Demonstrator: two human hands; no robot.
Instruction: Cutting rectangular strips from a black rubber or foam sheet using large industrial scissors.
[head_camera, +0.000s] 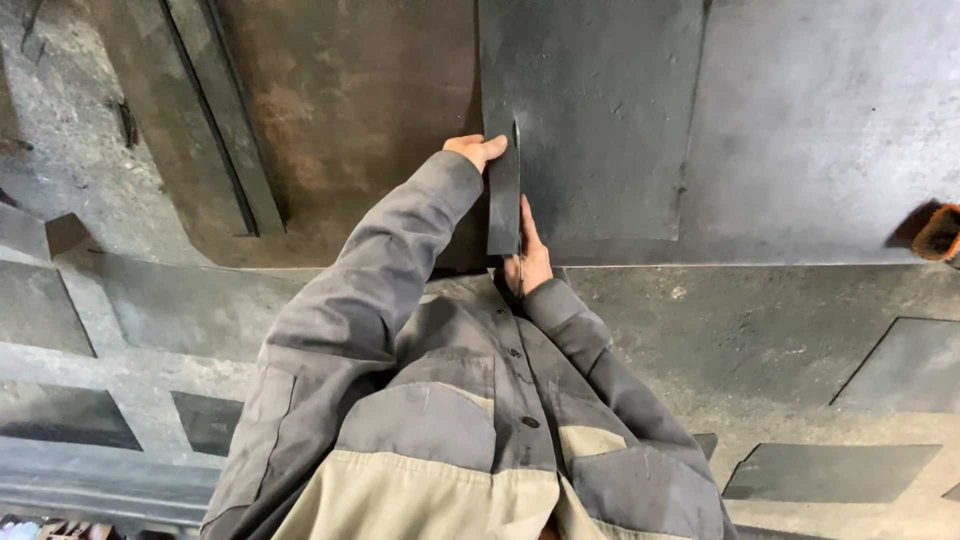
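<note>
A person in a grey and beige work jacket (480, 420) stands over a large steel plate (800, 130), seen from a head-worn camera looking straight down. The left hand (478, 150) grips the far end of a narrow dark metal strip (503, 205), fingers curled over its top corner. The right hand (530, 262) clasps the strip's near end, thumb lying along its right edge. The strip stands on edge, running near to far, at the left border of a darker rectangular sheet (600, 120) lying flat on the plate. The plate's near edge crosses the scene left to right just beyond the person's chest. To the left, a long flat bar (215, 110) rests diagonally on a rust-brown patch, well apart from both hands. At the far right edge, an orange object (942, 232) peeks into view at the plate's rim. Nearer, on the concrete floor (760, 320), several dark flat plates (830, 470) lie scattered left and right, with open floor between them.
</note>
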